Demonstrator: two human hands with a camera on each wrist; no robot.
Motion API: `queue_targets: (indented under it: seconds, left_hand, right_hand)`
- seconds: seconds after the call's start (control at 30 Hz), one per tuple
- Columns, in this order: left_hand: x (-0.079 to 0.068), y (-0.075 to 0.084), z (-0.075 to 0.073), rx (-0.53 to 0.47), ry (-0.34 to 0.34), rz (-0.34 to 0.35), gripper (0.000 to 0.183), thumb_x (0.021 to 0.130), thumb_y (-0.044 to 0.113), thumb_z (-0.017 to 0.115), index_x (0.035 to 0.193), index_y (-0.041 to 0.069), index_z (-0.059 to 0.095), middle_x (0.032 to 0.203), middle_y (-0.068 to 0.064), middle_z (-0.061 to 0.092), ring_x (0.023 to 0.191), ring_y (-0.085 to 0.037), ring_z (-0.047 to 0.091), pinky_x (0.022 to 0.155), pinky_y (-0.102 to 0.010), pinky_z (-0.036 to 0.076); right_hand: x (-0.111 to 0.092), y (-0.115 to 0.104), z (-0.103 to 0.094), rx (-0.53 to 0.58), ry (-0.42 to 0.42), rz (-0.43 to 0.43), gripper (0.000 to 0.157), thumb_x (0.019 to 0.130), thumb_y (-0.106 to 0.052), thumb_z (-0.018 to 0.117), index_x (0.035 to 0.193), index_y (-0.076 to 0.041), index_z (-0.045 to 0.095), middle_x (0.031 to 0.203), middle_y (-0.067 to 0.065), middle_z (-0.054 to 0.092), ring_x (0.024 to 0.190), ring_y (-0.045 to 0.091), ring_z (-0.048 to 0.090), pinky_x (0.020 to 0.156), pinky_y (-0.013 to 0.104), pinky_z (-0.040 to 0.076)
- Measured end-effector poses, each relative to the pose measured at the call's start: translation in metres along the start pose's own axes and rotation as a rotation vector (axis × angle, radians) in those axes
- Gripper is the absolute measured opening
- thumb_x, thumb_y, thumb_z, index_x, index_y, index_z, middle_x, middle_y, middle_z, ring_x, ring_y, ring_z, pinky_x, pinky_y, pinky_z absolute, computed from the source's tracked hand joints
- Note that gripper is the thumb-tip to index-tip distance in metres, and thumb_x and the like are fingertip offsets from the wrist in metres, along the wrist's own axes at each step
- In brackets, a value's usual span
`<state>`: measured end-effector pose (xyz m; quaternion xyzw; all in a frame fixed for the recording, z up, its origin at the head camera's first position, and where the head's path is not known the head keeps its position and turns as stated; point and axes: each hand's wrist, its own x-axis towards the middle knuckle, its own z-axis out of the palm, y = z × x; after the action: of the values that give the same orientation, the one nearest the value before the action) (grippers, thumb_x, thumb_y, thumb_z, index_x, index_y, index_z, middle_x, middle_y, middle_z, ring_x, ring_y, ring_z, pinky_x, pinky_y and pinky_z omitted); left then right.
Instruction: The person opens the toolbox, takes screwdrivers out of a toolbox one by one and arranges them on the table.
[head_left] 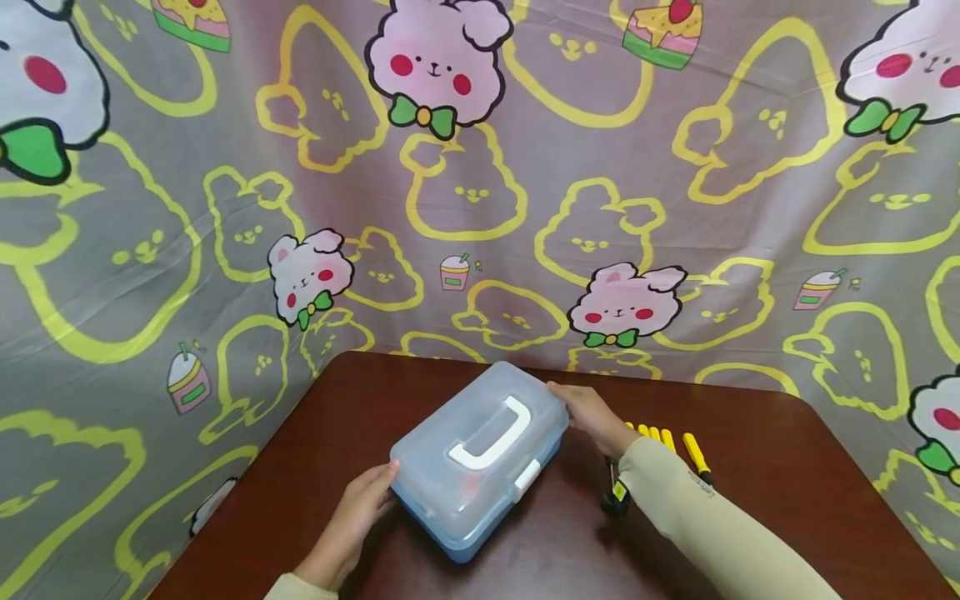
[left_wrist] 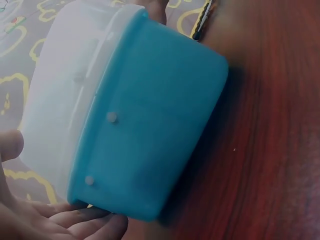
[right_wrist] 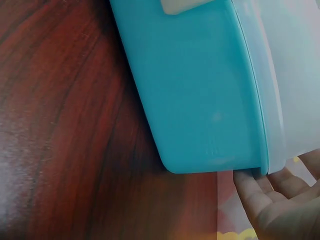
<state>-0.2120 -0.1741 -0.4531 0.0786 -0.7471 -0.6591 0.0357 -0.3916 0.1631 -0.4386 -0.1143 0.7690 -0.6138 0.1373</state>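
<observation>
A plastic storage box (head_left: 478, 417) with a frosted lid, blue base and white carry handle (head_left: 498, 446) sits at an angle between my hands. Its white front latch (head_left: 527, 480) lies against the closed lid. My left hand (head_left: 362, 500) grips the near left end, fingers under the rim and thumb by the lid, as the left wrist view shows. At the far right end my right hand (head_left: 588, 410) holds the box the same way, its fingers (right_wrist: 255, 197) beneath the rim. Whether the base rests fully on the table cannot be told. The contents are hidden.
On the brown table (head_left: 757, 492), right of the box, lie several yellow-handled tools (head_left: 655, 434), partly behind my right arm, and a separate yellow-handled one (head_left: 697, 454). A black object with a yellow label (head_left: 617, 498) lies nearer. Patterned cloth (head_left: 480, 200) hangs around the table.
</observation>
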Motion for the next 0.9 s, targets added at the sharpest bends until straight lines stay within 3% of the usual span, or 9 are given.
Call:
queue_targets:
  seconds: [0.37,0.7,0.9]
  left_hand:
    - [0.019,-0.003,-0.004,-0.090,-0.048,-0.023,0.071,0.101,0.043,0.049,0.136,-0.017,0.038,0.134,-0.034,0.047,0.127,-0.045,0.043,0.104,-0.055,0.035]
    - [0.041,-0.004,-0.013,-0.084,-0.064,-0.023,0.073,0.099,0.050,0.050,0.140,-0.010,0.043,0.138,-0.028,0.048,0.127,-0.041,0.045,0.104,-0.054,0.035]
    - [0.051,-0.002,-0.013,-0.098,-0.077,-0.054,0.079,0.096,0.054,0.051,0.141,-0.010,0.040,0.139,-0.030,0.046,0.128,-0.043,0.043,0.105,-0.055,0.033]
  right_hand:
    - [-0.017,0.005,0.001,0.029,0.043,0.043,0.057,0.100,-0.046,0.051,0.138,-0.004,0.053,0.133,0.011,0.057,0.118,0.028,0.055,0.102,0.053,0.039]
    - [-0.031,0.011,0.004,0.043,0.042,0.006,0.072,0.094,-0.056,0.055,0.140,-0.001,0.049,0.135,0.013,0.055,0.118,0.027,0.056,0.100,0.048,0.042]
    - [-0.046,0.012,0.006,0.024,0.075,-0.013,0.067,0.094,-0.055,0.054,0.139,-0.005,0.052,0.136,0.010,0.054,0.121,0.027,0.053,0.101,0.051,0.041]
